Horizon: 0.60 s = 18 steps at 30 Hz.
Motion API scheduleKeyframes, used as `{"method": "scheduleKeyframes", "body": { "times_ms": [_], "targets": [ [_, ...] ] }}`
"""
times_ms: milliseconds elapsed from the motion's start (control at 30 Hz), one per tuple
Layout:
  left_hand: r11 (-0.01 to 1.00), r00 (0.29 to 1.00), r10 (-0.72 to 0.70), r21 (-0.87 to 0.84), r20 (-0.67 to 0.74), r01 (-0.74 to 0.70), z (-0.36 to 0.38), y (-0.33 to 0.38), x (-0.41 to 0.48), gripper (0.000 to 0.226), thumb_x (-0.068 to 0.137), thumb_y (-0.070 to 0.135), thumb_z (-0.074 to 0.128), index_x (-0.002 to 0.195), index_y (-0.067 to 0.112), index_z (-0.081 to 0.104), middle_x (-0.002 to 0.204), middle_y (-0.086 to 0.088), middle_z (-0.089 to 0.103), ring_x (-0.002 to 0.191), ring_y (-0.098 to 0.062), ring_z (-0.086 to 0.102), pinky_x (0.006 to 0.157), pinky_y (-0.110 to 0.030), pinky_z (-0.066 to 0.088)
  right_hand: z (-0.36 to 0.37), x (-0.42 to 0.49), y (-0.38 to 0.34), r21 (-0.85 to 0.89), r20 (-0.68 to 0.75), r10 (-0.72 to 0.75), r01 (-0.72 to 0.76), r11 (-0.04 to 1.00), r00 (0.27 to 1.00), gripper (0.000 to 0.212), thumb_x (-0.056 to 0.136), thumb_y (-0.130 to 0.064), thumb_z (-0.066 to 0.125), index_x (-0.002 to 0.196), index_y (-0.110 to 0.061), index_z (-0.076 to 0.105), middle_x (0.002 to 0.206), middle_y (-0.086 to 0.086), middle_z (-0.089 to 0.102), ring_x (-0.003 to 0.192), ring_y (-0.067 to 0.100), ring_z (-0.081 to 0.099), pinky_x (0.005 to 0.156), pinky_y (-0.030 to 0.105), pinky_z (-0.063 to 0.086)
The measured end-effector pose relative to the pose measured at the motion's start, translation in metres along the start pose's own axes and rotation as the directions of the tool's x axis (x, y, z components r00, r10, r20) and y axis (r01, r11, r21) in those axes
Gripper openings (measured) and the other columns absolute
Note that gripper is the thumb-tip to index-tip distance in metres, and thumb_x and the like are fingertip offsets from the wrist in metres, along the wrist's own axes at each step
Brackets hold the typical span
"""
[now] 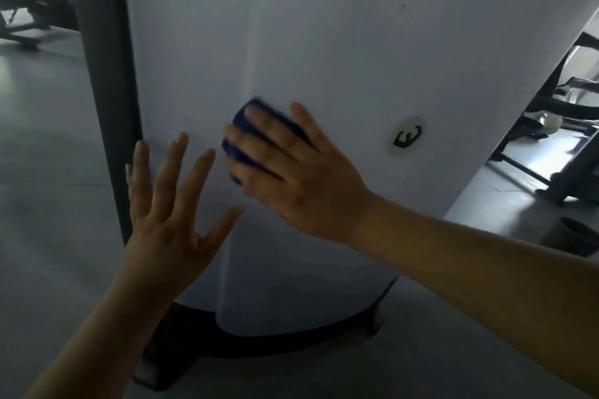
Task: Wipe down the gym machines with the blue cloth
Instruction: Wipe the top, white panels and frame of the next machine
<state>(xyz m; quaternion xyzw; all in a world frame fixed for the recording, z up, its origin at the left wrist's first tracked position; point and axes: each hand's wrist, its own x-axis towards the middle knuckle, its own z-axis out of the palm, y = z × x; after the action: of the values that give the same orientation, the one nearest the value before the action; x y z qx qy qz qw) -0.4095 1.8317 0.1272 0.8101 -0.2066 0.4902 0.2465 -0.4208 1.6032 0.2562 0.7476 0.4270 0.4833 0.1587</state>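
From the head view, the right hand (291,172) lies flat over the blue cloth (238,122) and presses it against the white side panel (324,26) of a gym machine. Its fingers (304,121) are straight and spread across the cloth, not curled round it, so the cloth is held by pressure alone. The cloth sits around mid-height on the panel, left of a round logo sticker (407,137) and right of the dark upright post (103,74) that edges the panel. Blur around the cloth and knuckles suggests a wiping stroke in progress. The left hand (168,204) holds nothing; its fingers are fanned apart close to the panel's left edge, and whether the tips touch the surface or hover just off it cannot be told. The panel looks even in tone, with no visible line between wiped and unwiped areas, so how much of it is cleaned cannot be read. A small dark speck high on the panel and the black base (259,343) below look untouched. More machines (551,126) stand on the grey floor (48,204) behind, so most of the job probably remains.
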Motion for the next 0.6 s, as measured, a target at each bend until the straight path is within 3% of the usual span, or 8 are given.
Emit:
{"method": "scheduleKeyframes", "body": {
  "times_ms": [67,133,233,300,433,500,600],
  "targets": [
    [1.0,1.0,-0.017,-0.004,-0.005,0.017,-0.002,-0.004,-0.006,0.085,0.101,0.054,0.07,0.167,0.014,0.037,0.178,-0.021,0.021,0.164,-0.054,0.01,0.124,-0.08,0.018,0.004,-0.012,-0.01,0.048,0.121,-0.141,0.136,0.989,0.983,0.038,0.117,-0.024,0.053,0.152,-0.016,0.063,0.168,0.011,0.045,0.16,0.035,0.035,0.132,0.058,0.023],
    [1.0,1.0,-0.027,0.012,0.012,0.027,-0.004,-0.011,-0.013,0.086,0.099,0.055,0.071,0.169,0.019,0.036,0.18,-0.016,0.02,0.165,-0.051,0.012,0.123,-0.08,0.02,-0.001,-0.002,0.001,0.015,0.096,-0.167,0.167,0.986,0.981,0.037,0.116,-0.023,0.053,0.151,-0.017,0.065,0.166,0.011,0.048,0.159,0.034,0.038,0.132,0.056,0.023],
    [0.999,0.999,-0.041,0.037,0.034,0.04,-0.007,-0.02,-0.018,0.085,0.099,0.058,0.066,0.17,0.024,0.034,0.182,-0.01,0.017,0.166,-0.048,0.011,0.123,-0.08,0.019,-0.01,0.031,0.019,-0.085,-0.072,0.019,-0.025,0.996,0.997,0.036,0.116,-0.027,0.055,0.148,-0.016,0.067,0.163,0.013,0.052,0.155,0.038,0.043,0.131,0.061,0.024],
    [0.998,0.998,-0.038,0.042,0.044,0.036,-0.006,-0.019,-0.018,0.085,0.1,0.059,0.064,0.17,0.023,0.035,0.182,-0.009,0.016,0.167,-0.047,0.01,0.124,-0.079,0.018,-0.007,0.035,0.015,-0.082,-0.103,0.087,-0.096,0.992,0.991,0.035,0.116,-0.027,0.056,0.145,-0.013,0.069,0.161,0.014,0.054,0.154,0.041,0.044,0.129,0.062,0.027],
    [0.998,0.998,-0.053,0.032,0.037,0.052,-0.009,-0.022,-0.021,0.087,0.099,0.059,0.064,0.171,0.023,0.033,0.182,-0.011,0.015,0.167,-0.043,0.012,0.125,-0.078,0.018,0.002,0.019,-0.01,0.005,0.121,-0.146,0.147,0.989,0.982,0.038,0.117,-0.023,0.05,0.15,-0.012,0.065,0.165,0.014,0.049,0.158,0.039,0.039,0.13,0.059,0.026],
    [0.999,0.999,-0.046,0.02,0.029,0.045,-0.007,-0.025,-0.021,0.087,0.098,0.057,0.068,0.171,0.022,0.034,0.181,-0.013,0.016,0.167,-0.044,0.014,0.124,-0.079,0.021,-0.001,0.033,0.002,-0.044,0.046,-0.141,0.143,0.989,0.989,0.037,0.117,-0.026,0.052,0.147,-0.013,0.067,0.162,0.014,0.053,0.155,0.038,0.043,0.129,0.06,0.028],
    [0.999,0.999,-0.025,-0.028,0.033,0.026,-0.003,-0.027,-0.019,0.086,0.099,0.053,0.07,0.169,0.02,0.035,0.181,-0.015,0.015,0.167,-0.047,0.011,0.122,-0.081,0.022,-0.003,0.063,0.018,-0.133,-0.101,0.016,-0.029,0.991,0.995,0.036,0.117,-0.028,0.053,0.145,-0.013,0.069,0.161,0.012,0.055,0.154,0.039,0.046,0.128,0.062,0.028]
  ]
}}
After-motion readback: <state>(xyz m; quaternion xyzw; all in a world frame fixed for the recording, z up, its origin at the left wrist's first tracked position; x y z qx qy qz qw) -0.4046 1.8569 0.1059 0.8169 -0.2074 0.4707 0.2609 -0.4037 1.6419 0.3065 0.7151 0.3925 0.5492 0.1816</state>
